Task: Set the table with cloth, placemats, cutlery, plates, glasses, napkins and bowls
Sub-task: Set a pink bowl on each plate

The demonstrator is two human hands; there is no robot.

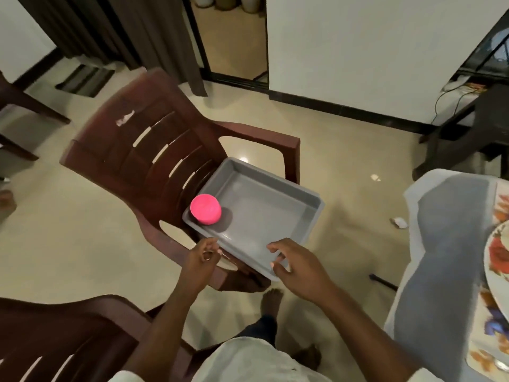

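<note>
A person reaches with both hands toward a grey plastic tray (264, 213) resting on the seat of a brown plastic armchair (143, 150).

Head view: the shallow rectangular tray holds one thing, a bright pink bowl (205, 209) turned upside down in its near-left corner, by the chair back. The left hand (203, 256) hovers at the tray's near edge, its grip loosely curled with thumb and fingertips close together, holding nothing. The right hand (292, 264) has a relaxed, spread grip, its fingers over the tray's near rim; whether they touch it I cannot tell. At the right edge, a tabletop under a flowered cloth (493, 321) carries a floral plate (495, 260). A second brown chair (63, 337) stands lower left on a glossy cream tiled floor (344, 144); white walls and dark curtains (143, 28) lie beyond.
</note>
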